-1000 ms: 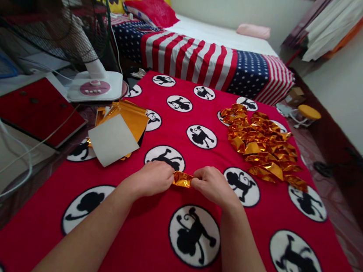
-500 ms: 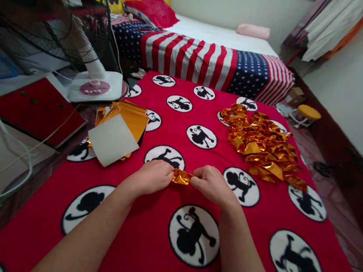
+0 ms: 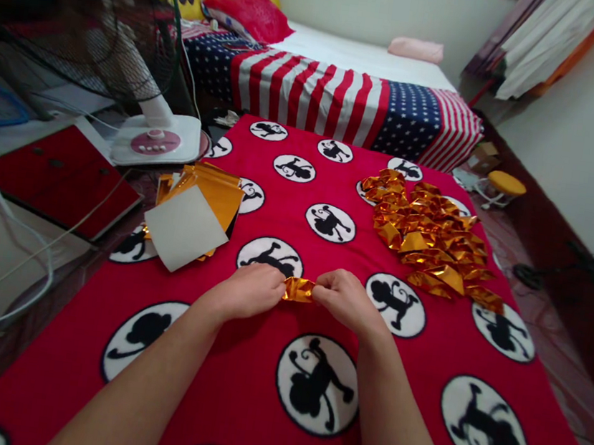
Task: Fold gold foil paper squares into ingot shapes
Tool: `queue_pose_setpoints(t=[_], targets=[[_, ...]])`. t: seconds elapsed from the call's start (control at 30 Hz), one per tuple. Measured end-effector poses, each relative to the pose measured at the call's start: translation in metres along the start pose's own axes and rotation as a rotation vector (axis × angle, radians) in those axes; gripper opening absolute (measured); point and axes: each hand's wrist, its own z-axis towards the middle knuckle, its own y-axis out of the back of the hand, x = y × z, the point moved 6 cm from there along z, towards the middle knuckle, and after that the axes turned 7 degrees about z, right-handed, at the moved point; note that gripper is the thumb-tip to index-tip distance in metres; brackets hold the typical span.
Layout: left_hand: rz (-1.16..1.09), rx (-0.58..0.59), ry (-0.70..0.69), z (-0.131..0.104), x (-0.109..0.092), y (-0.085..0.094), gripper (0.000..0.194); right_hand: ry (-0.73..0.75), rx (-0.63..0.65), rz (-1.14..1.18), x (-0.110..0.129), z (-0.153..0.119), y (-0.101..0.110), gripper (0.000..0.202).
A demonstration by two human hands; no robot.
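Observation:
Between my two hands is a small folded piece of shiny gold foil paper (image 3: 298,290), just over the red cloth (image 3: 234,381). My left hand (image 3: 256,288) pinches its left end, and my right hand (image 3: 340,297) grips the right end. The fingertips of both hands are partly hidden behind the knuckles. Up and to the left lies a stack of flat gold foil sheets (image 3: 219,195), with a pale grey square sheet (image 3: 185,229) on top. At the right, a pile of folded gold foil pieces (image 3: 428,235) is spread in rows.
A white fan base (image 3: 158,140) stands at the left, near a dark red panel (image 3: 59,175) and a white cable (image 3: 44,249). Behind the cloth-covered surface is a bed with a striped, starred cover (image 3: 312,98). A yellow stool (image 3: 506,183) stands on the floor at right.
Both hands keep hold of the gold foil piece in nearly the same place. Its visible middle looks slightly flatter and reflects light differently.

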Motion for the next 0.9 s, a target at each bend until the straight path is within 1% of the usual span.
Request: queue_pose_setpoints(t=[0.13, 0.33, 0.5, 0.67, 0.73, 0.83, 0.9], targets=[[-0.014, -0.006, 0.021, 0.000, 0.000, 0.002, 0.037, 0.027, 0.038, 0.053, 0.000, -0.001, -0.002, 0.021], [-0.012, 0.002, 0.001, 0.000, -0.001, -0.002, 0.039, -0.050, 0.016, 0.125, -0.009, 0.002, -0.004, 0.020], [-0.033, -0.013, 0.043, 0.001, 0.004, -0.002, 0.037, -0.029, 0.066, 0.171, -0.008, 0.003, -0.008, 0.019], [-0.034, -0.001, 0.008, 0.000, 0.000, -0.001, 0.037, -0.069, 0.025, 0.238, -0.014, 0.005, -0.009, 0.021], [-0.039, 0.001, 0.003, 0.000, -0.001, 0.000, 0.036, -0.071, 0.039, 0.239, -0.015, 0.005, -0.010, 0.021], [-0.091, -0.006, 0.012, 0.000, 0.000, 0.004, 0.033, -0.045, 0.089, 0.224, -0.014, 0.005, -0.012, 0.019], [-0.156, 0.011, -0.009, 0.001, 0.000, 0.005, 0.030, -0.030, 0.098, 0.219, -0.012, 0.006, -0.012, 0.018]])
